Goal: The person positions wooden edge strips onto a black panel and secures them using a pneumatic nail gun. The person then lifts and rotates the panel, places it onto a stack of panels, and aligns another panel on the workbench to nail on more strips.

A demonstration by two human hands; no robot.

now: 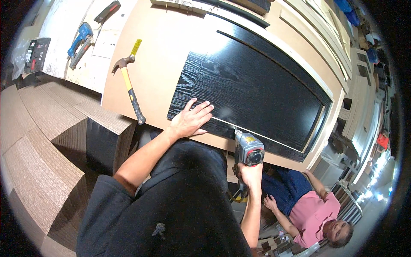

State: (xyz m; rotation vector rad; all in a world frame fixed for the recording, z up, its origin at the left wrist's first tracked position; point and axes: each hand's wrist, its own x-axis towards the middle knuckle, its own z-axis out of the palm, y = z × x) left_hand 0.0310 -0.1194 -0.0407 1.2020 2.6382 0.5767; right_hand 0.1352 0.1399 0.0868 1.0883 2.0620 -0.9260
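A black wood-grain panel (pixel 257 73) lies on a brown board, with a pale line running along its near side. My left hand (pixel 192 118) rests flat on the near left corner of the panel, fingers spread and holding nothing. In my right hand (pixel 250 173) is a grey nail gun (pixel 251 147) with a red ring, its handle wrapped by my fingers. Its nose points at the pale line near the panel's front edge; whether it touches the wood I cannot tell.
Left of the panel lie a claw hammer (pixel 129 90) and a short yellow strip (pixel 136 47). A blue nail gun (pixel 81 43) sits farther left on a white surface. Stacked brown boards (pixel 38 141) fill the left side. A person in a pink shirt (pixel 314 214) is at the lower right.
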